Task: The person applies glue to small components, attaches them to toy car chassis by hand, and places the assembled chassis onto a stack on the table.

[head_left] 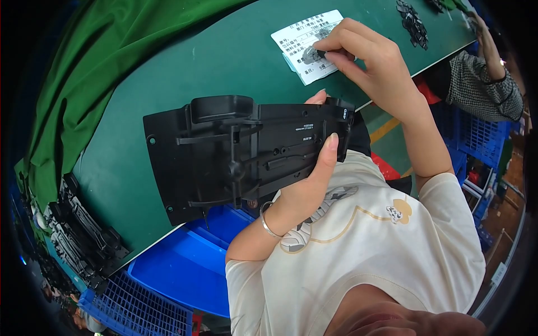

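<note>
Left hand (310, 185) mine, gripping black plastic part (207, 159) by its end, thumb on top, held over green table (185, 70). Right hand's (374, 59) thumb and index close together at small dark pieces (310, 55) on printed paper (288, 38); can't tell if pinching any.

A hand could pass over the table (174, 70) between the cloth (73, 106) and the card (292, 40). The black panel (207, 151), gripped by the left hand (312, 182), blocks the near edge; stacked parts (84, 232) obstruct one end. The right hand (374, 63) covers the card's side.
</note>
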A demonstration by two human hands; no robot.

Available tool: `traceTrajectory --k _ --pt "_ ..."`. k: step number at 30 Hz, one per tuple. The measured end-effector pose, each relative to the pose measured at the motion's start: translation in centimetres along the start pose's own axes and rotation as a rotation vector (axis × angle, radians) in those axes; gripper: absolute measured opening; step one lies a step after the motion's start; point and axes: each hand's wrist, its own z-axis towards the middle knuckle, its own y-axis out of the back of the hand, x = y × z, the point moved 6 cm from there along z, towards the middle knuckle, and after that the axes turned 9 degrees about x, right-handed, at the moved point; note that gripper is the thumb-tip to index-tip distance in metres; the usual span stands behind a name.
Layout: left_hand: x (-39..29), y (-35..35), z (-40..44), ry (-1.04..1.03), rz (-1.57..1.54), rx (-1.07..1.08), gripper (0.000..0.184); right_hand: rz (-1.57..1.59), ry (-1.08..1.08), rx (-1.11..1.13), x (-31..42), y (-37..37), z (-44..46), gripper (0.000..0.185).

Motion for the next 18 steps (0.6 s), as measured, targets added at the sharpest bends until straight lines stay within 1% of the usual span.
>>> traceTrajectory --k 6,9,12,14,16,17,18 --pt "0.1 0.0 0.0 0.020 -0.026 0.002 0.038 -0.007 0.017 0.006 0.0 0.4 0.1 0.013" --pt "0.0 0.0 0.0 0.022 -0.047 -0.018 0.039 0.173 -0.085 -0.061 -0.4 1.1 -0.3 0.019" --pt "-0.1 0.2 0.0 -0.011 -0.058 -0.059 0.041 0.771 -0.274 -0.163 -0.8 1.0 -2.6 0.013" --pt "0.0 0.3 -0.1 -0.039 -0.073 -0.108 0.045 0.890 -0.262 -0.156 0.7 0.8 -4.4 0.014" --pt "1.0 0.6 0.1 -0.117 -0.113 -0.084 0.046 1.004 -0.251 -0.116 2.3 0.0 -6.2 0.018" --pt "0.9 0.6 0.0 -0.085 -0.144 -0.123 0.050 1.057 -0.245 -0.081 3.0 -0.6 -7.0 0.020" --pt "0.9 0.5 -0.2 -0.055 -0.176 -0.163 0.054 1.013 -0.235 0.015 3.9 -1.0 -7.5 0.021"
